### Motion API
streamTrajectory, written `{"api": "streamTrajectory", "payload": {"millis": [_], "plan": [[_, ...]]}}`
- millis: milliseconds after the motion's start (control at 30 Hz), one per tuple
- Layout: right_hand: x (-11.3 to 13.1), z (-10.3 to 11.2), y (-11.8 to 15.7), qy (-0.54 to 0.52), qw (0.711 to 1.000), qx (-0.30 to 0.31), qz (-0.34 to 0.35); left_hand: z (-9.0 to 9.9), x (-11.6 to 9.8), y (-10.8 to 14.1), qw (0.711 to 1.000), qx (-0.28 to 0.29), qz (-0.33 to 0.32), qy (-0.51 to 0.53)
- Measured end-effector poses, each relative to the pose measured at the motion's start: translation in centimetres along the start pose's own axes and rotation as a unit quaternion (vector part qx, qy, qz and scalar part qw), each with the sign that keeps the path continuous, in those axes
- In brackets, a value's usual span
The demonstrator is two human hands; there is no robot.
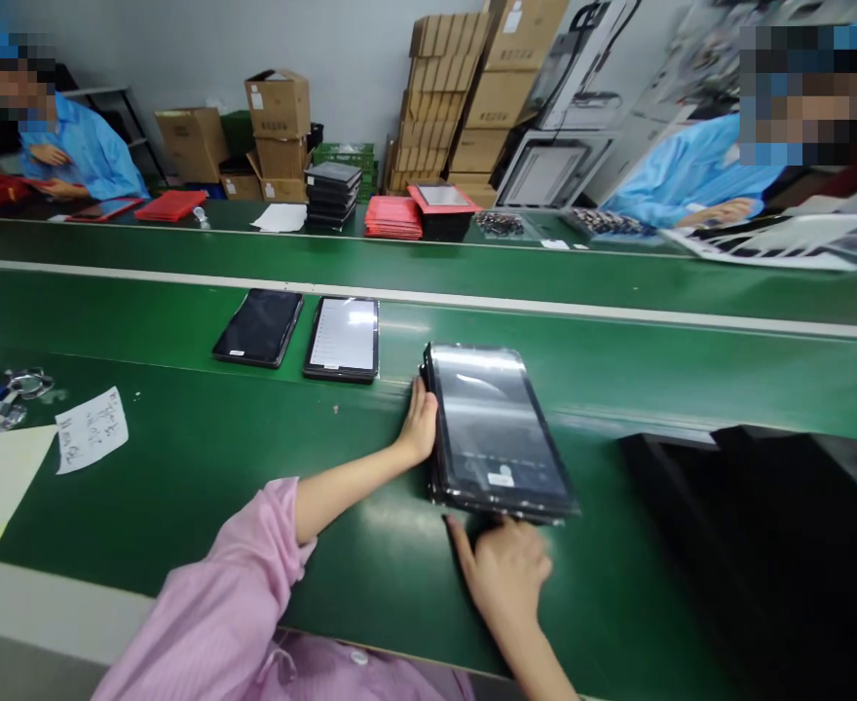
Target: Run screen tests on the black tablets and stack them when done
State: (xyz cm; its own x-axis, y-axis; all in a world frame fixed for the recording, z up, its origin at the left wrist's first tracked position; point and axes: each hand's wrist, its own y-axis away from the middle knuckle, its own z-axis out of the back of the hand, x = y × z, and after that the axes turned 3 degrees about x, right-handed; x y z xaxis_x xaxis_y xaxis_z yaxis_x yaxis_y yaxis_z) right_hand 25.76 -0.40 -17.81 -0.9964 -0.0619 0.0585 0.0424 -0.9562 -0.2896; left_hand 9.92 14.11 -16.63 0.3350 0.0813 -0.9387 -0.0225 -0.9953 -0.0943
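A stack of black tablets (491,419) in clear wrap is in front of me, its top screen shiny with a small white label near the close edge. My left hand (421,424) is pressed along the left side of the stack, fingers against its edge. At the near edge is my right hand (505,570), fingers curled at the rim and partly hidden by it, thumb out to the left. Farther back lie two more tablets: one with a dark screen (260,326), the other with a lit white screen (343,336).
Black trays or boxes (764,545) fill the right side. Handwritten paper (93,431), a yellowish sheet (5,482) and metal rings (30,385) lie left. Across a white rail (472,302) are red pouches (393,216), stacked tablets (332,195) and two people in blue.
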Motion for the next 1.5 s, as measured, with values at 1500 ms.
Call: {"api": "streamTrajectory", "payload": {"millis": [1500], "plan": [[15.4,-2.3,-20.9,-0.924,0.184,0.258,-0.215,20.7,-12.0,8.6,0.922,-0.163,0.147,0.32]]}}
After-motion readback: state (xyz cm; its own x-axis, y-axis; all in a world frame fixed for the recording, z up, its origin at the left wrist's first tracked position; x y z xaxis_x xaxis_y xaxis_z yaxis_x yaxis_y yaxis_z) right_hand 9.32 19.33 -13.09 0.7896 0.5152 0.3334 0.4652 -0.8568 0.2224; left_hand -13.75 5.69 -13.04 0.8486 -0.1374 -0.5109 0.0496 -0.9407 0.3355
